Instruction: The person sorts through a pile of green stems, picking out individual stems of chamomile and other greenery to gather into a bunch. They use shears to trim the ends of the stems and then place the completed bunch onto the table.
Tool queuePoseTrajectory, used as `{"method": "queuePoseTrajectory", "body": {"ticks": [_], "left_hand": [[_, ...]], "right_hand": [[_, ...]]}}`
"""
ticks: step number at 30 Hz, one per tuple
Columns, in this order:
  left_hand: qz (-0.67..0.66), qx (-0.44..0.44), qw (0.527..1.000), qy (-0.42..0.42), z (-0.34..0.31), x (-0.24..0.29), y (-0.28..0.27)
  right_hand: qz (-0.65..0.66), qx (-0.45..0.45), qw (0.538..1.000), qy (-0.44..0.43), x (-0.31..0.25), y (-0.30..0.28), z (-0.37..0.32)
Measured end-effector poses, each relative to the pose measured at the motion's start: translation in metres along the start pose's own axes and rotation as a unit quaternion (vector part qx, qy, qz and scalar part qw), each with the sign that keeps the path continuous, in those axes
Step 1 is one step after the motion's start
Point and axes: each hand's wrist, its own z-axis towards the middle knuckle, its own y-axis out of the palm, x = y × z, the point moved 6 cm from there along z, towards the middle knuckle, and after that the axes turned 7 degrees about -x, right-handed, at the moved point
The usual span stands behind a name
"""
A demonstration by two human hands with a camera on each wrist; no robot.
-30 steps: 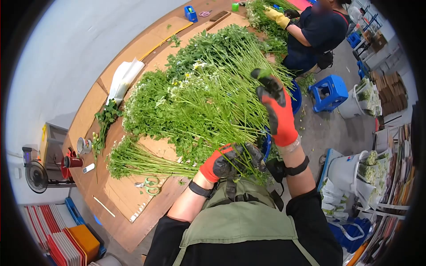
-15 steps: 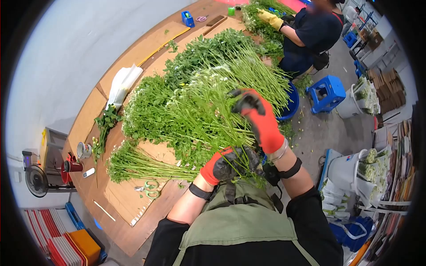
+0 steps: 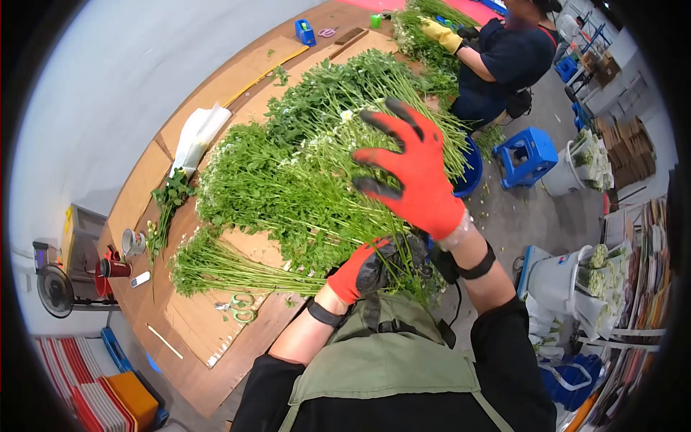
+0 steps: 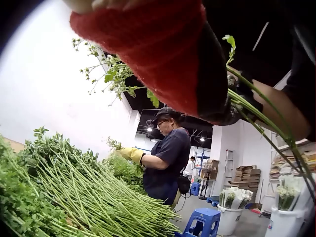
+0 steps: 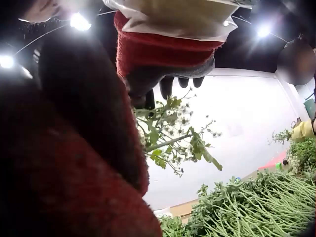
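Observation:
My left hand (image 3: pixel 381 266), in a red glove with a black palm, grips a few green flower stems (image 4: pixel 252 111) close in front of the apron. Their leafy tops with small white blossoms (image 5: pixel 173 118) show in the right wrist view. My right hand (image 3: pixel 414 176), gloved alike, is raised over the stems with its fingers spread and nothing in them. Beneath and beyond both hands spreads a large heap of leafy white-flowered stems (image 3: pixel 288 180). A smaller bunch (image 3: pixel 237 270) lies left of my left hand, its cut ends towards it.
Green-handled scissors (image 3: pixel 243 308) lie on cardboard on the wooden table (image 3: pixel 216 392). A white paper wrap (image 3: pixel 198 137) is further left. Another person (image 3: pixel 507 57) in yellow gloves works at the far end. A blue stool (image 3: pixel 529 158) and white buckets (image 3: pixel 558 277) stand right.
My right hand has moved from the far stem ends in towards the stems my left hand holds, and its fingers have spread wide. The left hand keeps its grip in nearly the same place.

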Motion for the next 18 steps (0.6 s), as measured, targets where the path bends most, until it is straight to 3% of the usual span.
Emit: {"method": "queuePoseTrajectory", "body": {"ticks": [2, 3, 4, 5, 6, 8, 9, 10, 11, 14, 15, 16, 17, 18], "left_hand": [[0.159, 0.052, 0.986, -0.009, -0.004, -0.003, -0.010], [0.138, 0.037, 0.990, 0.001, -0.003, -0.007, -0.017], [0.132, 0.036, 0.991, -0.003, -0.001, -0.008, -0.017], [0.075, 0.030, 0.997, 0.008, 0.000, -0.008, -0.016], [0.020, 0.026, 0.999, 0.020, 0.000, -0.006, -0.015], [0.017, -0.008, 0.999, 0.045, -0.002, 0.015, -0.001], [0.020, -0.006, 0.997, 0.071, -0.001, 0.027, 0.001], [0.026, -0.006, 0.995, 0.099, 0.000, 0.037, 0.000], [0.151, 0.029, 0.976, 0.154, -0.002, 0.049, -0.004], [0.170, 0.053, 0.960, 0.218, -0.011, 0.068, -0.010], [0.079, 0.073, 0.972, 0.207, -0.011, 0.066, -0.025], [0.079, 0.073, 0.973, 0.204, -0.014, 0.060, -0.044], [0.248, 0.114, 0.944, 0.186, -0.018, 0.056, -0.069], [0.411, 0.150, 0.884, 0.163, -0.021, 0.056, -0.081]], "right_hand": [[-0.042, 0.011, 0.999, -0.018, 0.011, 0.014, 0.001], [0.212, 0.072, 0.973, 0.051, 0.027, 0.012, 0.000], [0.450, 0.129, 0.876, 0.116, 0.046, 0.017, -0.003], [0.592, 0.152, 0.788, 0.079, 0.060, 0.016, -0.002], [0.594, 0.148, 0.786, 0.086, 0.068, 0.017, -0.011], [0.602, 0.171, 0.745, 0.231, 0.094, 0.031, -0.037], [0.604, 0.169, 0.744, 0.231, 0.093, 0.034, -0.045], [0.595, 0.107, 0.776, 0.179, 0.077, 0.036, -0.048], [0.580, 0.043, 0.804, 0.124, 0.059, 0.039, -0.054], [0.684, -0.034, 0.682, 0.255, 0.038, 0.082, -0.101], [0.692, -0.074, 0.641, 0.324, 0.022, 0.087, -0.113], [0.692, -0.072, 0.640, 0.326, 0.014, 0.093, -0.116], [0.699, -0.050, 0.623, 0.347, 0.010, 0.103, -0.120], [0.705, -0.028, 0.606, 0.367, 0.007, 0.112, -0.121]]}}
